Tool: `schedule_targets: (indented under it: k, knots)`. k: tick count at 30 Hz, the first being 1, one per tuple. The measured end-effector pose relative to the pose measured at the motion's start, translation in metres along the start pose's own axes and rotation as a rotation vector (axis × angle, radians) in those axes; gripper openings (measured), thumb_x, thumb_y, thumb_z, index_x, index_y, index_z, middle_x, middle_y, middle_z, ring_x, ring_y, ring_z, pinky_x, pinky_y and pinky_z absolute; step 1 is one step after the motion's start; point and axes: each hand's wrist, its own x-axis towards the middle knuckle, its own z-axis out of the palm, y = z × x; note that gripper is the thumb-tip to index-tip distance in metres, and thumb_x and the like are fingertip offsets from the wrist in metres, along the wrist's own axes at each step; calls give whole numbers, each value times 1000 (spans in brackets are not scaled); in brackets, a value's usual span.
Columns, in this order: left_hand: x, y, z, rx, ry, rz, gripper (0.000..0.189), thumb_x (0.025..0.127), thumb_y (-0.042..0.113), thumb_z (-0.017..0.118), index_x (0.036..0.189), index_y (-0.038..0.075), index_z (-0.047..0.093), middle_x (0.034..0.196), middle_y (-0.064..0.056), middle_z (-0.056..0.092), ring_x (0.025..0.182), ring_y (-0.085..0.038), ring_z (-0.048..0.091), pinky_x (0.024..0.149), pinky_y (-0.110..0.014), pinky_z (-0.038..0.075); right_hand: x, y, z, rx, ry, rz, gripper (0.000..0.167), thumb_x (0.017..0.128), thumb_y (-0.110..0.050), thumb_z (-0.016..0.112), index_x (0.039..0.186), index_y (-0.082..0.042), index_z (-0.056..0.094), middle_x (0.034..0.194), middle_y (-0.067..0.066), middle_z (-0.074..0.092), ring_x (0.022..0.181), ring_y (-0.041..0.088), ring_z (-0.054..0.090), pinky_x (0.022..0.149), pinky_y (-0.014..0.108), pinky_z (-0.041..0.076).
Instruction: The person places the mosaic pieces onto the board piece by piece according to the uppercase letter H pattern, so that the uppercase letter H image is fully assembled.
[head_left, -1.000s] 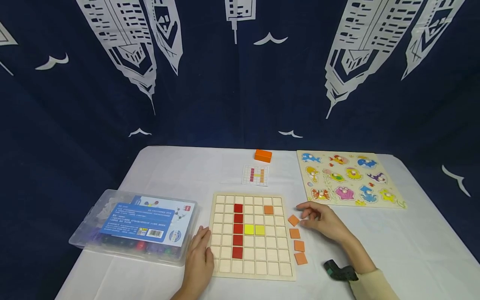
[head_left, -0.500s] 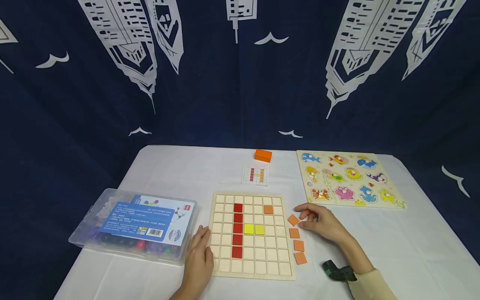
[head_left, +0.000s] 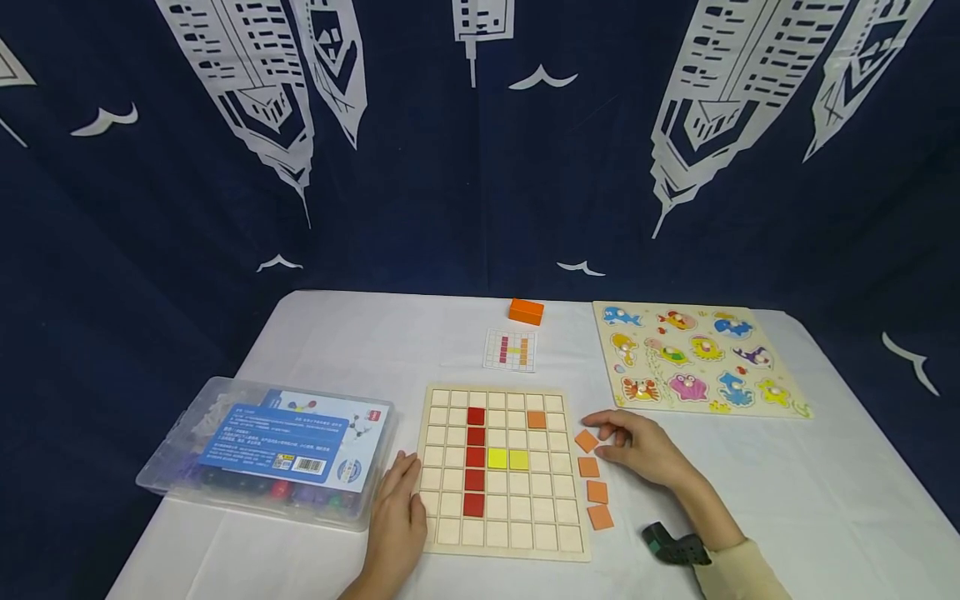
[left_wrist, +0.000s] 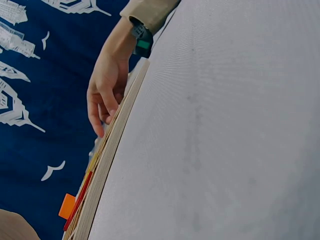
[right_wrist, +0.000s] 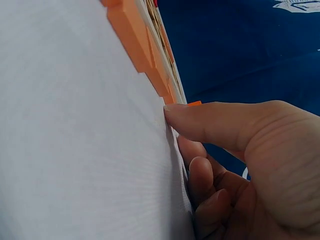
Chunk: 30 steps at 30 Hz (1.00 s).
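Note:
In the head view a wooden grid board (head_left: 507, 542) lies in the middle of the table. It carries a column of several red tiles (head_left: 475, 457), two yellow tiles (head_left: 508, 459) and one orange tile (head_left: 536, 420). My left hand (head_left: 396, 521) rests along the board's left edge, fingers extended. Off the right edge, several loose orange tiles (head_left: 597, 492) form a line. My right hand (head_left: 641, 446) is at the farthest of them, a turned orange tile (head_left: 587, 441), its forefinger beyond the tile and its thumb on the near side. In the right wrist view the thumb (right_wrist: 215, 121) reaches the tile row's end.
A clear plastic case (head_left: 262, 454) with a blue label stands left of the board. Behind it lie a pattern card (head_left: 510, 350) and an orange block (head_left: 527, 312). A sea-animal peg puzzle (head_left: 697, 358) lies at the back right.
My right hand has shifted slightly left, bringing forefinger and thumb closer around the farthest loose orange tile. My left hand and the tiles stay as they were.

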Motion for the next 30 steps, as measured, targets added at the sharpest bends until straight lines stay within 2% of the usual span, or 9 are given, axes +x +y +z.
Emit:
schedule_targets:
  k: [7,17,30]
  knots:
    - [0,0,-1,1,7,2,42,83,-16,52,125,-15,57,135,-25,55,136,-43,43,109,-60,34,0,-3,-1,-39,-13,-26,32,80,-3,75,109,-17,72,84,-4,56,71,6,46,62,20,39]
    - [-1,-1,-1,-4,13,-1,42,83,-16,53,125,-15,57,135,-25,55,136,-44,43,109,-60,33,2,-4,-1,-36,-27,0,22,82,-5,74,101,-15,70,84,-3,57,71,7,46,62,20,40]
    - [0,-1,1,-6,30,22,42,82,-17,53,123,-16,58,134,-25,56,134,-45,45,108,-59,35,4,-8,-7,-22,35,53,20,79,-8,78,97,-8,70,80,-2,62,68,8,49,58,19,42]
